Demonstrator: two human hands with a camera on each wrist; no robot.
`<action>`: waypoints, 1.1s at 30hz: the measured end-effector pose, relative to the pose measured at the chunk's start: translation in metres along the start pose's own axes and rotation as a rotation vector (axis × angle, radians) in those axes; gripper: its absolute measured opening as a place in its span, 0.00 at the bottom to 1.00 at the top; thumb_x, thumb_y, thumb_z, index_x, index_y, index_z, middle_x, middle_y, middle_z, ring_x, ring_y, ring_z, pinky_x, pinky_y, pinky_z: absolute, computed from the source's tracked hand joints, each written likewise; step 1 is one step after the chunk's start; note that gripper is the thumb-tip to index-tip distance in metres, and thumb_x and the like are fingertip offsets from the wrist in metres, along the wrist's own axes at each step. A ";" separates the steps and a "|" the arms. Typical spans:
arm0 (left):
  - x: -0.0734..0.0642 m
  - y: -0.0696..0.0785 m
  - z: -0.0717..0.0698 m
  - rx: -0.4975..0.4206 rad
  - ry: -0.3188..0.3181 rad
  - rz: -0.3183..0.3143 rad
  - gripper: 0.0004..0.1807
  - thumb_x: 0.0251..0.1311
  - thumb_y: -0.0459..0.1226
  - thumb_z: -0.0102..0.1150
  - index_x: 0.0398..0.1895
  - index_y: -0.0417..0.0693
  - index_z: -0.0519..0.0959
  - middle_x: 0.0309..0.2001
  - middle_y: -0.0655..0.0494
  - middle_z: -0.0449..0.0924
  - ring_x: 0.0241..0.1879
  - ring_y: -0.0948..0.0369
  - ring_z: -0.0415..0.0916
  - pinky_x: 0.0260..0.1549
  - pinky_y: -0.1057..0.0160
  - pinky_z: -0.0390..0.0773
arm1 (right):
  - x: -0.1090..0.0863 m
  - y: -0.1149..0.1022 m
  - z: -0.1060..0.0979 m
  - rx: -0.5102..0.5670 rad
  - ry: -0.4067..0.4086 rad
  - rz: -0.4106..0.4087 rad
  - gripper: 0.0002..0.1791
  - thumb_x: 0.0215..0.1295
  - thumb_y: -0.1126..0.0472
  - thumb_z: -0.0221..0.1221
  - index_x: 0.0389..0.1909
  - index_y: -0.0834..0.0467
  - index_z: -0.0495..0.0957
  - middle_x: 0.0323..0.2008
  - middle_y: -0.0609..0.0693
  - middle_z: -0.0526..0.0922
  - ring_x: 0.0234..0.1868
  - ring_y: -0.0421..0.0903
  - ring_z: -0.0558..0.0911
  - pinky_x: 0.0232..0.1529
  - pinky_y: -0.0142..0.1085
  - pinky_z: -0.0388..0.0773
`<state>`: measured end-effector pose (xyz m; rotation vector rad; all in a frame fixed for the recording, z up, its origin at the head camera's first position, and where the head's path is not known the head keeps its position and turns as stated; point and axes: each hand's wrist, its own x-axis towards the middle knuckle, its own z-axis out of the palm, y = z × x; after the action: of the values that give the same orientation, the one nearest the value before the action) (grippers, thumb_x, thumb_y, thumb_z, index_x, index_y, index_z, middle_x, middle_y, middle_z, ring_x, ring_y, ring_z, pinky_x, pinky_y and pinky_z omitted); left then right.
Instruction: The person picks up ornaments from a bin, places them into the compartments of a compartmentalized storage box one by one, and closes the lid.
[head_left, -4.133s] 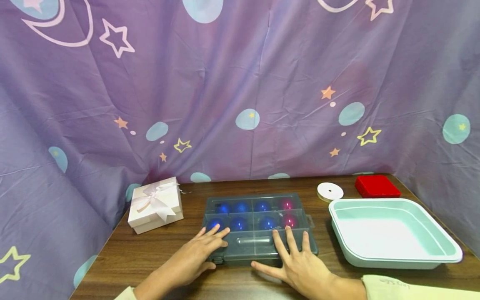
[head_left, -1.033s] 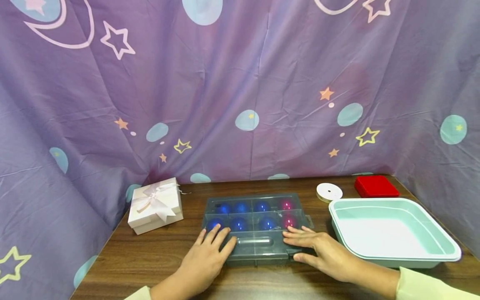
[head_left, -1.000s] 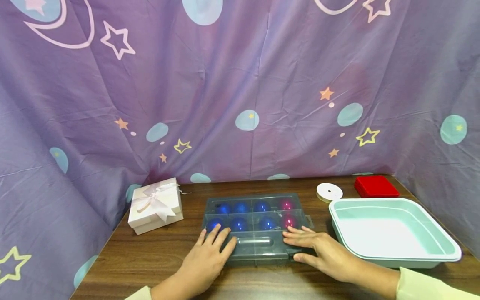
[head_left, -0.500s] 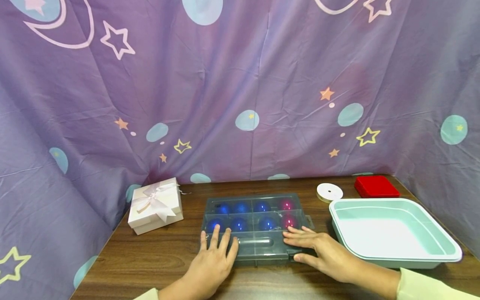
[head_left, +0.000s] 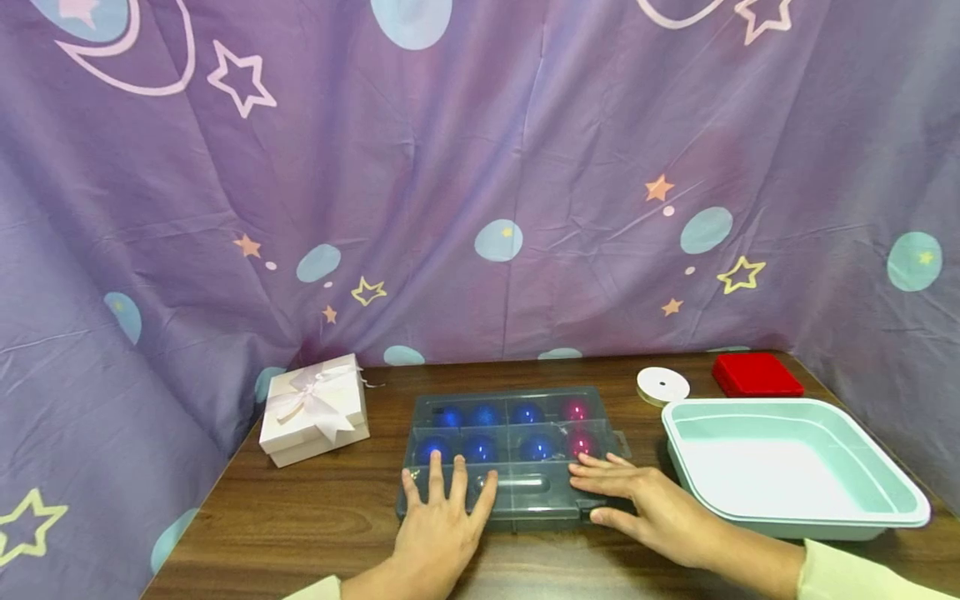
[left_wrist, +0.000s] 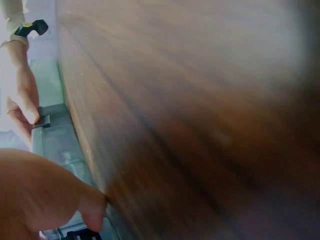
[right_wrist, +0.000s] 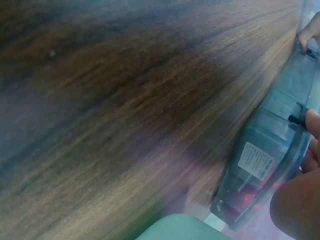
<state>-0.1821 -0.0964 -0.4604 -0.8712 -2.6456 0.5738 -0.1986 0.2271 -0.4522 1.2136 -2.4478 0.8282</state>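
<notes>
A clear smoky plastic divider case (head_left: 517, 500) lies closed on the table in the head view. Blue balls (head_left: 481, 448) and red balls (head_left: 581, 443) show through its lid. My left hand (head_left: 438, 533) rests on the lid's front left with straight, spread fingers. In the left wrist view, its thumb is bent down at the front wall by a black latch (left_wrist: 82, 234). My right hand (head_left: 652, 508) lies across the lid's front right corner, fingers extended. Its thumb touches the other black latch (right_wrist: 297, 119), seen in the right wrist view. Whether either latch is undone, I cannot tell.
A mint-green tray (head_left: 795, 515) stands right of the case, close to my right forearm. Behind it are a white ribbon spool (head_left: 663, 385) and a red box (head_left: 757, 375). At the left sits a white gift box (head_left: 315, 408) with a bow. A patterned curtain (head_left: 480, 167) closes off the back.
My right hand has gone from the case's front middle to its right latch, where it stays. My left hand has slid slightly right and spread its fingers. The case has hardly moved.
</notes>
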 end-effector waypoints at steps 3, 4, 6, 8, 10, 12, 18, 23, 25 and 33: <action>0.000 0.000 0.000 0.002 -0.022 0.004 0.72 0.36 0.54 0.85 0.84 0.58 0.48 0.71 0.32 0.66 0.67 0.26 0.65 0.49 0.22 0.75 | -0.001 0.000 0.000 0.001 0.001 0.003 0.23 0.70 0.54 0.65 0.63 0.55 0.82 0.64 0.51 0.82 0.67 0.54 0.78 0.76 0.21 0.46; 0.000 0.000 0.000 0.003 -0.027 0.003 0.72 0.35 0.54 0.85 0.84 0.59 0.47 0.71 0.32 0.66 0.68 0.26 0.64 0.49 0.22 0.75 | -0.001 0.000 0.001 -0.001 0.002 0.002 0.23 0.70 0.54 0.65 0.63 0.55 0.82 0.64 0.51 0.82 0.67 0.54 0.78 0.76 0.22 0.47; 0.000 0.001 0.001 0.001 -0.025 -0.004 0.72 0.35 0.53 0.85 0.84 0.60 0.47 0.71 0.32 0.66 0.68 0.26 0.65 0.49 0.22 0.75 | -0.001 0.001 0.001 -0.004 0.005 0.001 0.23 0.70 0.54 0.65 0.63 0.55 0.82 0.64 0.51 0.82 0.67 0.54 0.78 0.76 0.22 0.47; 0.001 0.001 0.001 -0.001 -0.027 -0.011 0.73 0.33 0.53 0.86 0.83 0.61 0.48 0.72 0.32 0.66 0.68 0.26 0.65 0.50 0.22 0.75 | -0.001 0.001 0.001 -0.006 0.007 -0.001 0.23 0.70 0.54 0.65 0.63 0.55 0.82 0.64 0.51 0.82 0.67 0.54 0.78 0.76 0.22 0.47; 0.001 0.002 0.001 -0.003 -0.025 -0.016 0.72 0.33 0.52 0.86 0.83 0.62 0.49 0.72 0.32 0.66 0.68 0.26 0.65 0.50 0.21 0.74 | -0.001 0.001 0.001 -0.007 0.011 -0.005 0.23 0.69 0.54 0.65 0.63 0.55 0.82 0.64 0.51 0.82 0.67 0.54 0.78 0.76 0.22 0.47; 0.002 0.002 0.000 -0.008 -0.025 -0.021 0.72 0.34 0.52 0.86 0.83 0.62 0.49 0.72 0.32 0.66 0.68 0.26 0.64 0.50 0.21 0.73 | -0.001 0.001 0.001 -0.008 0.015 -0.012 0.23 0.69 0.54 0.65 0.63 0.56 0.82 0.64 0.51 0.82 0.67 0.53 0.78 0.76 0.22 0.47; 0.001 0.001 -0.002 -0.051 -0.044 -0.010 0.72 0.35 0.49 0.85 0.84 0.60 0.48 0.73 0.30 0.63 0.69 0.25 0.62 0.51 0.19 0.71 | -0.001 0.001 0.001 -0.007 0.019 -0.023 0.23 0.69 0.54 0.65 0.63 0.56 0.81 0.64 0.52 0.82 0.67 0.53 0.78 0.76 0.22 0.47; -0.004 -0.009 -0.004 -0.159 -0.043 0.043 0.62 0.48 0.46 0.78 0.84 0.58 0.49 0.75 0.29 0.59 0.71 0.26 0.59 0.54 0.21 0.70 | -0.001 0.001 0.001 -0.002 0.021 -0.028 0.23 0.69 0.54 0.66 0.63 0.56 0.82 0.64 0.52 0.82 0.67 0.54 0.78 0.76 0.23 0.48; -0.007 -0.018 -0.003 -0.210 -0.038 0.079 0.57 0.55 0.45 0.73 0.84 0.57 0.49 0.77 0.31 0.57 0.73 0.28 0.58 0.56 0.23 0.71 | -0.001 0.002 0.001 -0.002 0.024 -0.030 0.23 0.69 0.55 0.66 0.63 0.56 0.82 0.64 0.52 0.82 0.67 0.54 0.78 0.76 0.23 0.48; -0.024 -0.071 0.018 -0.403 0.062 0.195 0.59 0.51 0.35 0.79 0.84 0.60 0.52 0.83 0.56 0.52 0.80 0.47 0.51 0.64 0.24 0.64 | 0.000 0.002 0.001 0.010 0.013 -0.020 0.23 0.70 0.55 0.65 0.63 0.57 0.81 0.65 0.53 0.81 0.68 0.54 0.77 0.77 0.23 0.47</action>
<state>-0.2067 -0.1687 -0.4472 -1.2459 -2.6787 0.0468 -0.1996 0.2275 -0.4542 1.2302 -2.4206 0.8418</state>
